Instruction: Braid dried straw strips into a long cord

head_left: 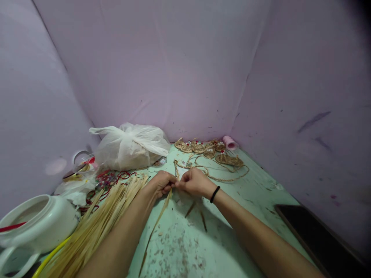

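My left hand (162,183) and my right hand (194,183) meet over the middle of the table, fingers pinched together. Between them is the end of a braided straw cord (176,169), which runs away from me and loops off to the right. A long loose straw strand (158,220) trails from my left fingers toward the front edge. Shorter dark strands hang below my right hand, which has a black band (215,194) at the wrist. The exact grip of the fingertips is partly hidden.
Left of my arm lies a bundle of dry straw (98,222), beside a white pot (55,220). A knotted white plastic bag (133,144) rests at the back. Straw ornaments (228,159) and a pink thread spool (230,143) sit far right; a dark flat panel (313,235) is nearer.
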A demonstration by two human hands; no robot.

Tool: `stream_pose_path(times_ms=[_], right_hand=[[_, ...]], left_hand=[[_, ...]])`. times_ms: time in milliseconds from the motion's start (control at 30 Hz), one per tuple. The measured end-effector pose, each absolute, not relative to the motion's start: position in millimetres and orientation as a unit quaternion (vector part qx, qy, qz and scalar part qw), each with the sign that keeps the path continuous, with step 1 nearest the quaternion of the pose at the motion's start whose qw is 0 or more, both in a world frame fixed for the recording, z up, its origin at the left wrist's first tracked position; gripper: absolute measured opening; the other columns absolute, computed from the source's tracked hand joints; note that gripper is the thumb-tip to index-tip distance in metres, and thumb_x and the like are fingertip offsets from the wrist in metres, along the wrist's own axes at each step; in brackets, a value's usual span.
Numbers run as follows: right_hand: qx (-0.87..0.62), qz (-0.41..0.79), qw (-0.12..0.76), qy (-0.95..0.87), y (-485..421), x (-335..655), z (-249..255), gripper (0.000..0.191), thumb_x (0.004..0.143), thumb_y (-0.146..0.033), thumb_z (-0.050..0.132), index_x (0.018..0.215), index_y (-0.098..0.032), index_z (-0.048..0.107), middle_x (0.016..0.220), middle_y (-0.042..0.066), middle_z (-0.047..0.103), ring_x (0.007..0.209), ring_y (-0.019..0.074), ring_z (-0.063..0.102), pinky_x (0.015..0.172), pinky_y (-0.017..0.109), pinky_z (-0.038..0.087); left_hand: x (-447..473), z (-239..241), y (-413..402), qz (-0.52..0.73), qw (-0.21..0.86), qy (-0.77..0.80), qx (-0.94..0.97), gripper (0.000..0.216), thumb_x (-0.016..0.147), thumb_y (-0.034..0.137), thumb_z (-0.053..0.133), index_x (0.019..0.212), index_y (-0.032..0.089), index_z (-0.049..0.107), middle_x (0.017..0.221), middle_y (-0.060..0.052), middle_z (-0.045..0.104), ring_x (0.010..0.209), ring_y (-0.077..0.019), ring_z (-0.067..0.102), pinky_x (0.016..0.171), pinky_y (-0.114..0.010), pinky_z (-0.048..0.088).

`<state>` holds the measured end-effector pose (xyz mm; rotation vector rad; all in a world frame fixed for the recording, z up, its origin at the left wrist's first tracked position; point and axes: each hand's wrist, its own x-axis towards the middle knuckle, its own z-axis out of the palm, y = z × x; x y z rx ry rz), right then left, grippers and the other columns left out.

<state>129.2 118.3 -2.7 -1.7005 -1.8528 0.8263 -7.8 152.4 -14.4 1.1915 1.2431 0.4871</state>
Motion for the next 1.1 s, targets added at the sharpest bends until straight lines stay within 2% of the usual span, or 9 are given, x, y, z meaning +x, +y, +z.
stream_pose_path(times_ms=[133, 200, 267, 467, 600, 700, 867, 967, 1100], right_hand=[[-0.64, 0.438, 0.36, -0.519, 124, 128, -4, 0.011, 0.067, -0.016, 0.053, 0.057, -0.014, 0.057, 0.051, 0.001, 0.056, 0.043, 0.0081, 0.046, 0.04, 0.019, 0.033], [-0.594, 0.572, 0.34, -0.452, 122, 124, -5, 0.013, 0.068, -0.011, 0.048, 0.058, -0.013, 0.055, 0.052, 0.001, 0.056, 0.042, 0.0075, 0.047, 0.039, 0.018, 0.036], [-0.556, 0.636, 0.325, -0.425, 120, 120, -7, 0.014, 0.068, -0.008, 0.047, 0.057, -0.012, 0.054, 0.05, 0.001, 0.055, 0.039, 0.0062, 0.045, 0.036, 0.017, 0.035], [-0.586, 0.564, 0.334, -0.476, 124, 123, -19, 0.019, 0.06, -0.006, 0.049, 0.043, -0.013, 0.045, 0.034, -0.006, 0.036, 0.029, 0.002, 0.025, 0.028, 0.015, 0.017], [-0.568, 0.58, 0.347, -0.471, 126, 124, -23, 0.014, 0.058, -0.008, 0.049, 0.046, -0.013, 0.046, 0.038, -0.005, 0.043, 0.031, 0.0017, 0.027, 0.029, 0.015, 0.014], [-0.561, 0.591, 0.357, -0.456, 125, 123, -24, 0.01, 0.057, -0.008, 0.048, 0.048, -0.012, 0.049, 0.039, -0.004, 0.046, 0.031, 0.0018, 0.026, 0.03, 0.016, 0.013], [-0.578, 0.589, 0.363, -0.433, 126, 123, -24, 0.01, 0.055, -0.007, 0.047, 0.049, -0.015, 0.046, 0.031, -0.008, 0.036, 0.029, 0.0028, 0.023, 0.031, 0.017, 0.012], [-0.581, 0.579, 0.369, -0.437, 125, 123, -22, 0.011, 0.055, -0.007, 0.048, 0.049, -0.015, 0.044, 0.034, -0.008, 0.037, 0.03, 0.0025, 0.023, 0.032, 0.017, 0.012], [-0.573, 0.569, 0.365, -0.462, 124, 124, -19, 0.009, 0.056, -0.008, 0.049, 0.049, -0.014, 0.047, 0.037, -0.006, 0.043, 0.031, 0.0023, 0.024, 0.033, 0.018, 0.013]], left_hand=[[-13, -11, 157, 0.181, 0.677, 0.494, 0.515, 0.012, 0.051, 0.019, 0.052, 0.046, 0.013, 0.043, 0.037, 0.006, 0.036, 0.028, -0.0001, 0.018, 0.031, -0.017, 0.004], [-14, -13, 159, 0.171, 0.685, 0.483, 0.517, 0.015, 0.052, 0.021, 0.052, 0.045, 0.014, 0.041, 0.036, 0.006, 0.033, 0.028, -0.0002, 0.017, 0.031, -0.017, 0.004], [-14, -14, 159, 0.162, 0.682, 0.482, 0.526, 0.015, 0.053, 0.022, 0.052, 0.045, 0.014, 0.042, 0.036, 0.006, 0.034, 0.028, -0.0006, 0.018, 0.032, -0.017, 0.004], [-12, 1, 153, 0.118, 0.523, 0.565, 0.626, 0.01, 0.054, 0.018, 0.054, 0.046, 0.013, 0.05, 0.033, 0.005, 0.036, 0.029, -0.0041, 0.025, 0.033, -0.019, 0.013], [-6, 18, 146, 0.064, 0.399, 0.62, 0.673, 0.009, 0.054, 0.015, 0.053, 0.045, 0.013, 0.054, 0.03, 0.003, 0.035, 0.031, -0.0069, 0.029, 0.036, -0.021, 0.02], [1, 22, 138, 0.035, 0.312, 0.628, 0.712, 0.007, 0.054, 0.017, 0.055, 0.05, 0.013, 0.059, 0.038, -0.001, 0.047, 0.039, -0.0117, 0.043, 0.041, -0.022, 0.028], [14, 27, 119, 0.041, 0.175, 0.641, 0.746, 0.014, 0.054, 0.023, 0.058, 0.063, 0.014, 0.063, 0.064, -0.011, 0.062, 0.066, -0.0215, 0.058, 0.053, -0.024, 0.035], [11, 34, 117, 0.052, 0.166, 0.64, 0.748, 0.012, 0.054, 0.022, 0.057, 0.061, 0.014, 0.063, 0.06, -0.01, 0.062, 0.065, -0.0198, 0.057, 0.054, -0.023, 0.035], [2, 38, 124, 0.027, 0.297, 0.624, 0.723, 0.012, 0.056, 0.02, 0.051, 0.05, 0.013, 0.059, 0.037, -0.002, 0.046, 0.041, -0.0121, 0.044, 0.043, -0.022, 0.029]])
